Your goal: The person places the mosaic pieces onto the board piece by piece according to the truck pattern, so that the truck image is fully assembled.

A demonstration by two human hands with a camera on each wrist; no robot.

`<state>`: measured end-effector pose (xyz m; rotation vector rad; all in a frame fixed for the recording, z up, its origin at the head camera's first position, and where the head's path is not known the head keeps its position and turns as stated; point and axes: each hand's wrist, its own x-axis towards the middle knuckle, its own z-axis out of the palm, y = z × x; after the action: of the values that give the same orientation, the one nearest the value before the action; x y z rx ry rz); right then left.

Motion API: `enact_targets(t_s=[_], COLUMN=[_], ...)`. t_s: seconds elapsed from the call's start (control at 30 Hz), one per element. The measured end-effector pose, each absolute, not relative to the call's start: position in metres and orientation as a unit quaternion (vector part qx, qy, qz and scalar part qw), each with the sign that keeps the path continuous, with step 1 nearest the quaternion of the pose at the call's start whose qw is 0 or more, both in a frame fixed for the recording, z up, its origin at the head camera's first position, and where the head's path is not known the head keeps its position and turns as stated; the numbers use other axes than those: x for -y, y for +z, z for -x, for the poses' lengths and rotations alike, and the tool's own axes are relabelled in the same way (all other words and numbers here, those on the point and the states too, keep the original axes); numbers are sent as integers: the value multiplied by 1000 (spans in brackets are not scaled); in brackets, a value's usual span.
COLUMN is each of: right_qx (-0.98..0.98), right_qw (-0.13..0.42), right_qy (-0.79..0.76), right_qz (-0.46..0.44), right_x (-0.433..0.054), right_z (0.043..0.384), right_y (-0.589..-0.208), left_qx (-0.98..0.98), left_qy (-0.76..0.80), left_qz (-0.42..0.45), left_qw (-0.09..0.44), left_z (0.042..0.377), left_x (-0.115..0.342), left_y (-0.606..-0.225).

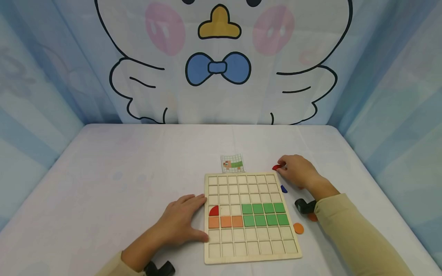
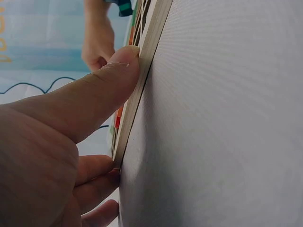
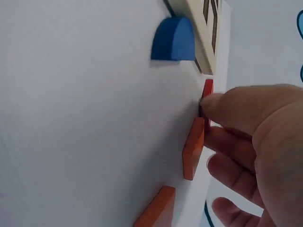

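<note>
A light wooden grid board lies on the white table. My left hand touches its left edge, thumb and fingers spread along the side. In the left wrist view, the thumb lies against the edge. Beyond the board's far right corner, my right hand pinches a flat red piece between thumb and fingers; part of it is hidden by the fingers. On the grid are a red quarter-circle, a row of orange squares and two rows of green squares.
A small picture card lies behind the board. Beside the right edge sits a small rounded blue piece. An orange disc lies nearer, with another partly under the right wrist. Orange pieces are near the right fingers.
</note>
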<state>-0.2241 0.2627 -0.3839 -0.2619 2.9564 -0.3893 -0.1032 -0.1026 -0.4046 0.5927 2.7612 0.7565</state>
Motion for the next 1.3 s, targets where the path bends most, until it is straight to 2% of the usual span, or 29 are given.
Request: enact_targets(t_s=[0.3,0.6,1.3], right_qx=[-984,-970,-937], right_qw=[37,-13,4], right_qy=[-134,-129,-109], right_qz=[112,205,333], right_x=[-256,-225,-152], right_z=[212,196,167], right_y=[-373,-365,-369], left_qx=[-939,-935,-935], left_qy=[259,267,263], left_qz=[-199,-209,-210], left_qw=[109,105,110], left_z=[101,99,100], left_x=[103,105,105], left_y=[-406,-408,-410])
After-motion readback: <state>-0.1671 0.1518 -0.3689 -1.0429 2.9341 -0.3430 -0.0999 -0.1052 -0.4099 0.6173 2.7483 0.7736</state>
